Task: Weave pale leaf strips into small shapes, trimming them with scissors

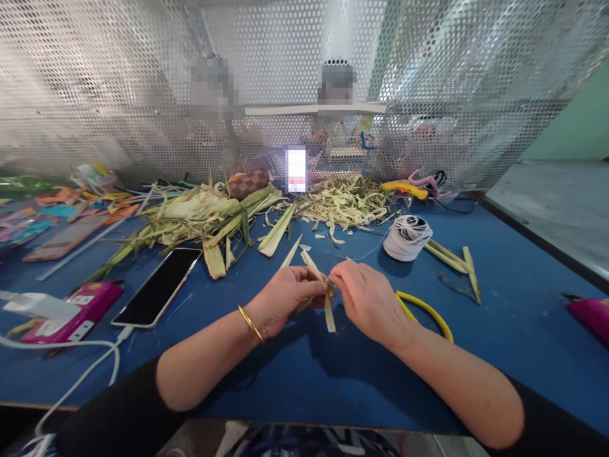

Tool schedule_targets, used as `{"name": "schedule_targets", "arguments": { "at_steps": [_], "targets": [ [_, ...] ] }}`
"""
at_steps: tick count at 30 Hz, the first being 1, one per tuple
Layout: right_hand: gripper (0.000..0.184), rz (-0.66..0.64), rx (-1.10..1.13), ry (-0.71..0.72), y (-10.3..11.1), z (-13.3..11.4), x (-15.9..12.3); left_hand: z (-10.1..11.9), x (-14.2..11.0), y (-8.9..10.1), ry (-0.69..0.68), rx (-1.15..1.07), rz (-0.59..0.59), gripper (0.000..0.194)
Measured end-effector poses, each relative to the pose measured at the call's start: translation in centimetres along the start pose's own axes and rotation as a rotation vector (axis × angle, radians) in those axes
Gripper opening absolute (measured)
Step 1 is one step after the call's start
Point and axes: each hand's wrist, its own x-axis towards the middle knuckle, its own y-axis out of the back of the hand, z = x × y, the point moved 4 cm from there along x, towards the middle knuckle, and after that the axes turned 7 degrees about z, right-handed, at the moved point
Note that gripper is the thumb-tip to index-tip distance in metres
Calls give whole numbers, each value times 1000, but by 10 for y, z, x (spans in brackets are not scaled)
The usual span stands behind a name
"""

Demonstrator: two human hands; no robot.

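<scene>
Pale, flat husk strips (329, 311) cross one another between my two hands above the blue table. My left hand (290, 292), with a gold bangle on the wrist, is closed around them, and strip ends stick out above and below its fingers. Pressed together against the crossing is the fingertip pinch of my right hand (364, 295); what lies inside the pinch is hidden. A white spool of thread (406, 238) stands beyond my right hand, and a thin thread runs from it toward that hand. Partly behind my right wrist lies a yellow loop (435, 314), its other end hidden.
Long green husks (190, 216) and a heap of shredded husk (345, 200) lie at the back. A charging phone (159, 285) and a purple power strip (85, 311) are at left. A perforated metal screen (285, 44) rises behind, with two people beyond it.
</scene>
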Motion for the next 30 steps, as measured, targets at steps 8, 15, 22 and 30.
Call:
{"name": "schedule_targets", "arguments": {
  "at_steps": [8,15,22,30],
  "targets": [
    [17,-163,436,-18,16,6,20,-2,0,-2,35,93,-28,26],
    [8,-328,873,-613,1,30,19,-2,-5,-7,36,32,-156,31],
    [17,-310,1324,-1010,-24,30,6,6,-9,-10,-156,-19,-145,25],
    [13,-77,1118,-1048,-23,15,-1,20,-9,4,-476,192,166,9]
  ]
}}
